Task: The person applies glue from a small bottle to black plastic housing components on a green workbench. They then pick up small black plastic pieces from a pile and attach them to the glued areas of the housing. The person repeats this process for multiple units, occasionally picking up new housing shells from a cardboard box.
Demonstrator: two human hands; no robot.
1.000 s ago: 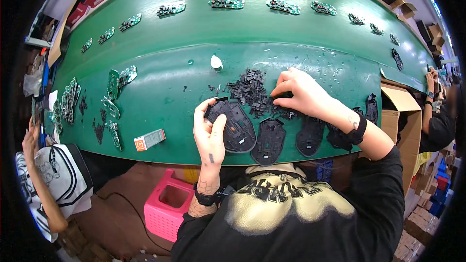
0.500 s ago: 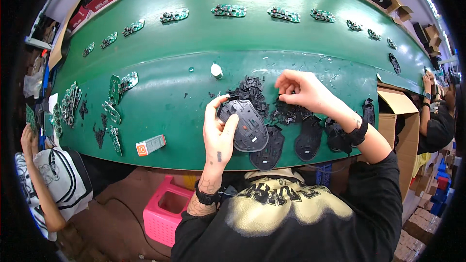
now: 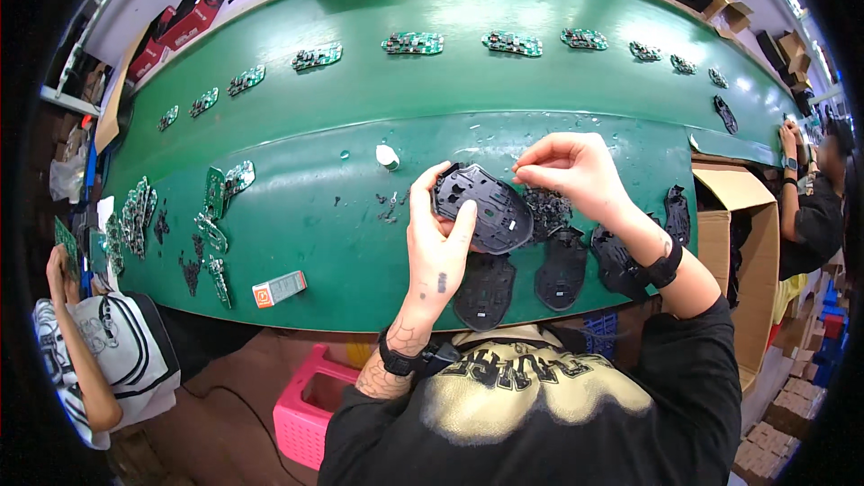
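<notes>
Head view: left hand [image 3: 436, 250], grip closed on a rounded, moulded black plastic shell [image 3: 493, 214] at frame centre; right hand [image 3: 576, 176] just right of it, fingers pinched, can't tell if on anything. Bench [image 3: 310, 193] is smooth glossy green, bumpy green circuit boards [image 3: 412, 43] in a curved row across upper frame. Pink plastic stool [image 3: 306, 423] lower left, brown cardboard box [image 3: 761, 279] at right.

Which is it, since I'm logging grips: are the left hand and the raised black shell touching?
Touching. The head view shows the left hand holding the black shell, fingers clasping its left side.
</notes>
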